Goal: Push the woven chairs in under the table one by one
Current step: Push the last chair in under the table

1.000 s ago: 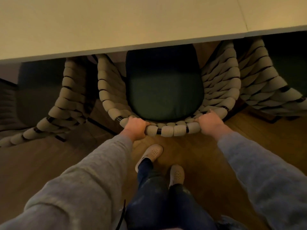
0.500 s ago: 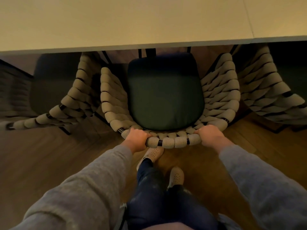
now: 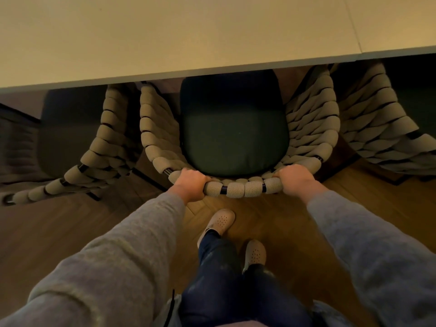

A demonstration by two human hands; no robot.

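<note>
**Middle woven chair partway under desk, both grips on the back rail**

Position: the middle woven chair (image 3: 311,128) faces the desk (image 3: 165,43). The far part of its dark seat cushion (image 3: 233,128) is hidden under the desk's near edge. The near part of the cushion and the curved back rail stand out over the wooden floor (image 3: 70,232).

Grips: the left grip (image 3: 190,182) is wrapped round the rail left of centre. The right grip (image 3: 296,179) is wrapped round it right of centre. Fingers curl over the top on both sides.

Risks (judgement):
- An uneven push from the two grips would probably swing the chair, so that a woven arm rubs or catches a neighbour.
- The arm tops may meet the desk's edge if they stand higher than its underside. Their height cannot be read from this view.
- The legs are hidden, so a snag on a neighbour's dark base bar is possible.

Clearance:
- The left chair (image 3: 101,147) sits at an angle, with only a narrow dark gap to the middle chair's left arm.
- The right chair (image 3: 377,119) lies just beside the right arm. I cannot tell whether they touch.
- Straight ahead under the desk looks open.
- The shoes (image 3: 220,221) stand just near of the rail, with open floor behind.
</note>
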